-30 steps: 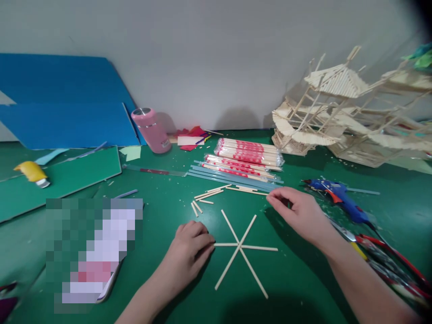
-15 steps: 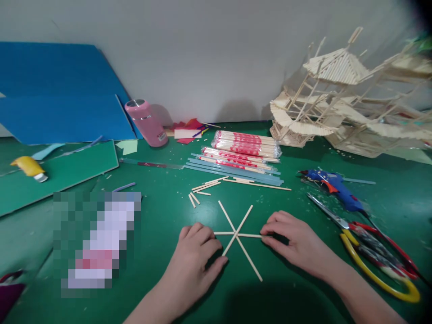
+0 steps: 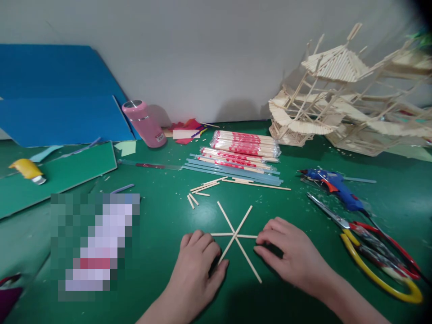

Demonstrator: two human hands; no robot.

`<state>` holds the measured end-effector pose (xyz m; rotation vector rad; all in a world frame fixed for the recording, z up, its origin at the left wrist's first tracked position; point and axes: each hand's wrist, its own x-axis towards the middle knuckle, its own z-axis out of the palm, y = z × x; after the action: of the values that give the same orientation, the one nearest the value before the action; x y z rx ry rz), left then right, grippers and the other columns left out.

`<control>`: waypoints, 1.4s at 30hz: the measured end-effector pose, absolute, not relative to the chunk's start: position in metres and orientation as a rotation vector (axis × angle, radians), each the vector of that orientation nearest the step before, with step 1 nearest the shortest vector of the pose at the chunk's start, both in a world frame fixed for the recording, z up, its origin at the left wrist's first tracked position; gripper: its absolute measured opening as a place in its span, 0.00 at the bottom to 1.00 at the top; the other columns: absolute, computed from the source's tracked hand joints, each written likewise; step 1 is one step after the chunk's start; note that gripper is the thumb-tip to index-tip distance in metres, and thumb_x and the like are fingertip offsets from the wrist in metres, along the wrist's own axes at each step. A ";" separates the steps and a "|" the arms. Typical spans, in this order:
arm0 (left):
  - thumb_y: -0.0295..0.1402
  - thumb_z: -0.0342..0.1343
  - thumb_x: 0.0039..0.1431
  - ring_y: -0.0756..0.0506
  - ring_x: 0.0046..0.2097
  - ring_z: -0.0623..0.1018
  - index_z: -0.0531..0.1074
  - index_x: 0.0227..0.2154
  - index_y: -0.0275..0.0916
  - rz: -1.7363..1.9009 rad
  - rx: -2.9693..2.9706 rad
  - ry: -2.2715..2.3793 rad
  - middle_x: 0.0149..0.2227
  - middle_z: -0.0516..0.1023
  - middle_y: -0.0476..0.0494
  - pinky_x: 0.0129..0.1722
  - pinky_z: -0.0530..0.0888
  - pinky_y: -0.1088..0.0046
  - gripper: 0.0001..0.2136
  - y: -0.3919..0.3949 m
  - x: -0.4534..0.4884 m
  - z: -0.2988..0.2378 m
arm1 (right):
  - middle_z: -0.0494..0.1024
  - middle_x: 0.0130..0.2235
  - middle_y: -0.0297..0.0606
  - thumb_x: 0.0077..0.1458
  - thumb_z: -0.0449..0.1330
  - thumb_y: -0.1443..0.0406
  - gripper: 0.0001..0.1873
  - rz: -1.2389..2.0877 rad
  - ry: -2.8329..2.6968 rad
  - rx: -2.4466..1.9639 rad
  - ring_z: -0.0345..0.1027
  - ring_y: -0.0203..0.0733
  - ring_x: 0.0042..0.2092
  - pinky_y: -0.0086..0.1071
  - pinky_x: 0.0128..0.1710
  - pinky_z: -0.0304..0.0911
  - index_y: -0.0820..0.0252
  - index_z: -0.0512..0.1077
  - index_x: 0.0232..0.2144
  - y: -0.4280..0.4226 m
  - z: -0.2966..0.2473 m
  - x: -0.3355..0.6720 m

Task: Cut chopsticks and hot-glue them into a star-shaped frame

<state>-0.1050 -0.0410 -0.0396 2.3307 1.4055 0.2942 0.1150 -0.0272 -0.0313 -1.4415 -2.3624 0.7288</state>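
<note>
one stick (image 3: 247, 236) lies crosswise between our right hand (image 3: 281, 249), fingertips parted, and our left hand (image 3: 199, 258), whose grip we can't tell.

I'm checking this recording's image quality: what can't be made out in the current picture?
In the head view:
Lower-left tip of the stick star: hidden by the left hand.
Wooden model: cut off by the right edge.
Bottle label: print too small.
Lilac object: blurred by pixelation.

Dim, soft light casts shadows on the wall (image 3: 202, 58); the upper-right corner blackens.
</note>
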 end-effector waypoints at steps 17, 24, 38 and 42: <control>0.27 0.44 0.55 0.46 0.33 0.63 0.64 0.24 0.38 0.315 2.368 1.332 0.26 0.66 0.46 0.34 0.60 0.65 0.08 -0.042 -0.105 -0.043 | 0.67 0.27 0.33 0.51 0.52 0.67 0.06 0.627 -2.390 -1.523 0.59 0.37 0.31 0.30 0.29 0.49 0.57 0.65 0.23 -0.049 -0.046 0.092; 0.27 0.44 0.55 0.45 0.33 0.63 0.64 0.23 0.38 0.304 2.377 1.337 0.26 0.67 0.46 0.35 0.59 0.64 0.07 -0.042 -0.105 -0.045 | 0.67 0.27 0.33 0.52 0.51 0.67 0.06 0.629 -2.392 -1.510 0.59 0.36 0.31 0.30 0.29 0.49 0.57 0.64 0.24 -0.049 -0.047 0.093; 0.29 0.45 0.56 0.45 0.34 0.64 0.65 0.25 0.38 0.276 2.373 1.319 0.27 0.67 0.46 0.35 0.59 0.63 0.07 -0.040 -0.106 -0.040 | 0.68 0.27 0.32 0.53 0.51 0.63 0.07 0.663 -2.150 -1.668 0.62 0.35 0.30 0.28 0.29 0.55 0.56 0.67 0.26 -0.034 -0.032 0.117; 0.30 0.46 0.56 0.46 0.32 0.65 0.65 0.25 0.38 0.376 2.387 1.309 0.26 0.67 0.46 0.35 0.60 0.64 0.07 -0.040 -0.104 -0.036 | 0.69 0.32 0.34 0.53 0.51 0.64 0.06 0.604 -2.019 -1.715 0.63 0.36 0.34 0.28 0.32 0.58 0.56 0.67 0.33 -0.022 -0.028 0.139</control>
<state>-0.1041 -0.0402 -0.0362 2.3866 1.3088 0.3759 0.1387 -0.0219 -0.0280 -1.7151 -2.0187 0.6036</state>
